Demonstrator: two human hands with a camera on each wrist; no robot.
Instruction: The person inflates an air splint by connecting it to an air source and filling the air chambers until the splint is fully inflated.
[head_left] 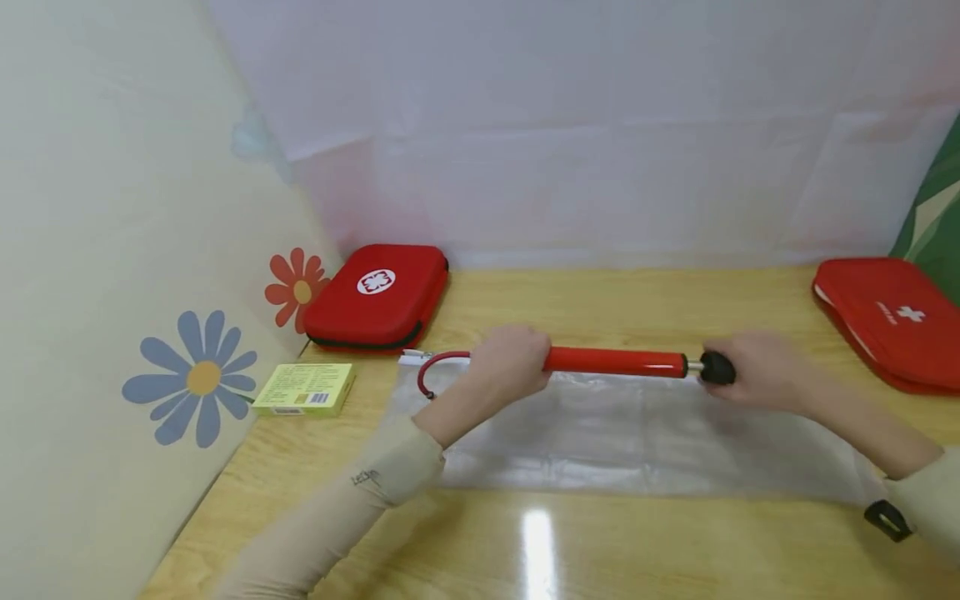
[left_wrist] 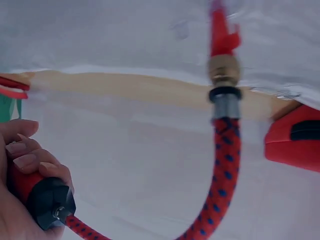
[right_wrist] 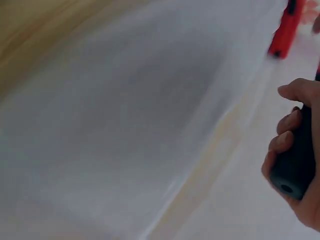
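A red hand pump (head_left: 617,362) lies sideways across the head view, above a translucent plastic bag (head_left: 645,442). My left hand (head_left: 510,360) grips the barrel near its hose end. In the left wrist view its fingers curl round the red barrel beside the black end cap (left_wrist: 50,202). From that cap a red braided hose (left_wrist: 226,172) with dark blue flecks loops up to a brass fitting (left_wrist: 224,70) and a red tip. My right hand (head_left: 768,371) holds the black handle (right_wrist: 296,165); a short length of silver rod (head_left: 693,366) shows between handle and barrel.
At the back left is a red first-aid case (head_left: 382,304), with a yellow-green box (head_left: 303,389) in front of it by the wall. A red first-aid pouch (head_left: 896,325) rests at the back right. All of these are on a wooden table (head_left: 600,304).
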